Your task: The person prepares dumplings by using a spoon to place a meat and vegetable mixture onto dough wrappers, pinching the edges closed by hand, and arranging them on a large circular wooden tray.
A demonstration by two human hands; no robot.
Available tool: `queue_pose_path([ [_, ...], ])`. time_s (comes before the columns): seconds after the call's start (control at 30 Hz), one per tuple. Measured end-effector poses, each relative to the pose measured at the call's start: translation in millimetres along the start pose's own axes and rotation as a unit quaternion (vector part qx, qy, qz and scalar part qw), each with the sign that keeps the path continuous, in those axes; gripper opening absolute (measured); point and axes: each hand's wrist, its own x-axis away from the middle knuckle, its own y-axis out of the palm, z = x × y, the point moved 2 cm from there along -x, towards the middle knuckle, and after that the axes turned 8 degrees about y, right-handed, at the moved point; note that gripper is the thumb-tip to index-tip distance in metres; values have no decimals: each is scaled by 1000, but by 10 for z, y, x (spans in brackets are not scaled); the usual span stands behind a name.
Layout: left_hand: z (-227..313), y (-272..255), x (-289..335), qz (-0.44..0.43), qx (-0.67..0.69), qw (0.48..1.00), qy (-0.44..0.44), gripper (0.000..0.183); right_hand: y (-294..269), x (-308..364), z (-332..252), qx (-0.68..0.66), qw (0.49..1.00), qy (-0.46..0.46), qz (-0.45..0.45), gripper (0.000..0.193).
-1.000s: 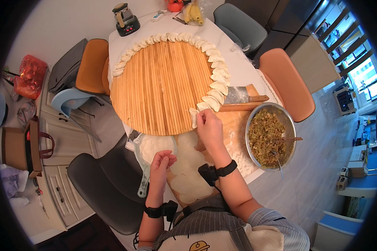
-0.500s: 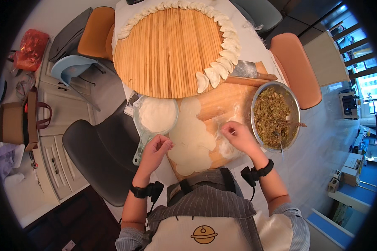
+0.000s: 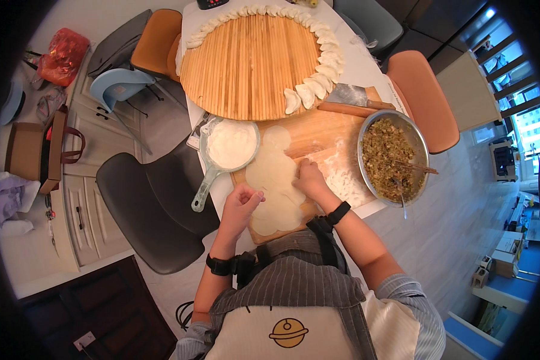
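Note:
My right hand (image 3: 310, 179) rests fingers-down on a row of overlapping round dough wrappers (image 3: 274, 177) lying on a wooden cutting board (image 3: 321, 133). My left hand (image 3: 241, 204) hovers loosely curled at the near left edge of the wrappers, beside the lowest one; it holds nothing that I can see. Whether the right fingers pinch a wrapper is hidden. Folded dumplings (image 3: 318, 81) line the rim of a large round bamboo tray (image 3: 249, 66) farther away.
A metal bowl of minced filling (image 3: 391, 156) with chopsticks (image 3: 415, 168) stands right of the board. A pale green flour scoop-bowl (image 3: 229, 147) sits left. A rolling pin (image 3: 348, 109) lies behind the board. Chairs surround the table; a dark one (image 3: 153, 207) is at my left.
My right hand came back from the dumpling row on the tray to the wrappers on the board. My left hand stayed near the board's left edge. The view tilted nearer.

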Motion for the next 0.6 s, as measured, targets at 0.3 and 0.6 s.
queue_pose_path([
  [0.3, -70, 340, -4, -17, 13, 1000, -4, 8, 195, -148, 167, 52, 993, -98, -33, 21],
  [0.6, 79, 636, -102, -20, -25, 999, 8, 7, -471, 342, 301, -350, 914, -172, -115, 17],
])
